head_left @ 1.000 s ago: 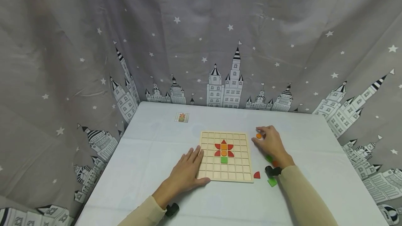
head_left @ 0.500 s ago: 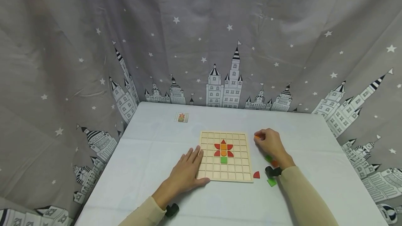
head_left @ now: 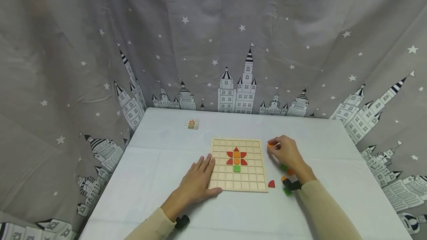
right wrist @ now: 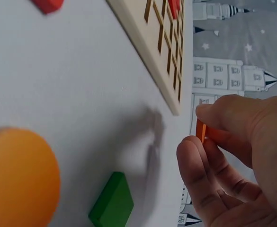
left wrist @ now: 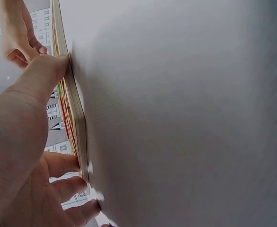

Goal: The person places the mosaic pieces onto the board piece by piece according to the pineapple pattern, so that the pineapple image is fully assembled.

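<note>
A wooden grid board (head_left: pixel 253 177) lies on the table, with a flower of flat pieces set in it: a red triangle (head_left: pixel 236 149), red quarter-round petals (head_left: pixel 244 162), an orange square (head_left: pixel 237 155), an orange disc (head_left: pixel 236 161) and a green square (head_left: pixel 237 168). My left hand (head_left: pixel 197 181) rests along the board's left edge, fingers straight, thumb at the front corner. Right of the board, my right hand (head_left: pixel 287 152) pinches a small orange piece (right wrist: pixel 201 129) between thumb and fingertips, seen edge-on in the right wrist view.
Loose pieces lie under and beside the right forearm: a red quarter-round (head_left: pixel 271 184), a green piece (right wrist: pixel 112 201), another green piece (head_left: pixel 287 192), an orange disc (right wrist: pixel 22 179) and an orange-red piece (head_left: pixel 291 172). A pattern card (head_left: pixel 191 124) lies at the back left.
My right thumb and fingers have come together on the orange piece beside the board, and the hand has moved slightly left. The left hand stays at the board's edge.
</note>
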`<state>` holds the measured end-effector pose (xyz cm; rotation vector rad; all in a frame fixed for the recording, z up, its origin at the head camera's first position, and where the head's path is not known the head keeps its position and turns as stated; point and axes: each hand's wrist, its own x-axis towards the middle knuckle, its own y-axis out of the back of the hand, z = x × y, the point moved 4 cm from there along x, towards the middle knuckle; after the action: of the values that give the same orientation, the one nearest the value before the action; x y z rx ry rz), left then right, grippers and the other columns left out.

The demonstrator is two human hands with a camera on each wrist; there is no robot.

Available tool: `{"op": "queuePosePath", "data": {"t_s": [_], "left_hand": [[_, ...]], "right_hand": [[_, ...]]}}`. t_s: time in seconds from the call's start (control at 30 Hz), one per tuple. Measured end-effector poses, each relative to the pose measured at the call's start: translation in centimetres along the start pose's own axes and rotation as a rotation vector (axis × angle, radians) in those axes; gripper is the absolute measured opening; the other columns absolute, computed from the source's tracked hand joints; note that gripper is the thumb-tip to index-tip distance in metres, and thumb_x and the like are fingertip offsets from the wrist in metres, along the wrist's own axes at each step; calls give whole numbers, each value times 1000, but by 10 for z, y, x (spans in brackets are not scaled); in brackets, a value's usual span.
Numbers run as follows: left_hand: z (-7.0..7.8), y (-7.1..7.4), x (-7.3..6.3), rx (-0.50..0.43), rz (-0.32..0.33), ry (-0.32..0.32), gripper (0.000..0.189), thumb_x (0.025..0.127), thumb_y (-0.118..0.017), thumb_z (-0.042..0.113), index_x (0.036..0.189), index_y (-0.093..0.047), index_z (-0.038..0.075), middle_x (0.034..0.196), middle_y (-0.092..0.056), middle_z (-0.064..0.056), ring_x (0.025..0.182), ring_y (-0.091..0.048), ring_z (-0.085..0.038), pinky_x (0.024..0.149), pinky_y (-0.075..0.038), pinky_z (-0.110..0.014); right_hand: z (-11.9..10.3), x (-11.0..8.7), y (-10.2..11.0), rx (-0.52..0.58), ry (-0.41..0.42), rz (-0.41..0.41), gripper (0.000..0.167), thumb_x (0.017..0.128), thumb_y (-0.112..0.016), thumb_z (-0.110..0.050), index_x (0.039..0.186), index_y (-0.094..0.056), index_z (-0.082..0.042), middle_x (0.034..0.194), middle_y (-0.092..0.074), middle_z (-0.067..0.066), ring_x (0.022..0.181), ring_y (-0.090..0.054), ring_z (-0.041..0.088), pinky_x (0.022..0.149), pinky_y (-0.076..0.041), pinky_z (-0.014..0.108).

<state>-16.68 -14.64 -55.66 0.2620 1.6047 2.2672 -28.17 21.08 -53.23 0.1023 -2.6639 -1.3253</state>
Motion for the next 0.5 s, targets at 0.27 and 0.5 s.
{"op": "queuePosePath", "data": {"t_s": [0.27, 0.5], "left_hand": [[1, 0, 0, 4, -2, 8, 115, 98, -85, 69, 180, -40, 2, 192, -32, -21, 178, -34, -48, 141, -37, -68], [1, 1, 0, 10, -4, 9, 114, 99, -85, 68, 180, -40, 1, 192, -32, -21, 178, -34, -48, 141, -37, -69]], "right_hand": [[-15, -12, -1, 22, 97, -26, 21, 101, -88, -8, 120, -89, -2, 113, -82, 15, 96, -78, 22, 86, -67, 31], [-22, -25, -12, 70, 150, -85, 19, 98, -91, -10, 117, -90, -7, 108, -82, 8, 92, -75, 14, 81, -62, 22]]}}
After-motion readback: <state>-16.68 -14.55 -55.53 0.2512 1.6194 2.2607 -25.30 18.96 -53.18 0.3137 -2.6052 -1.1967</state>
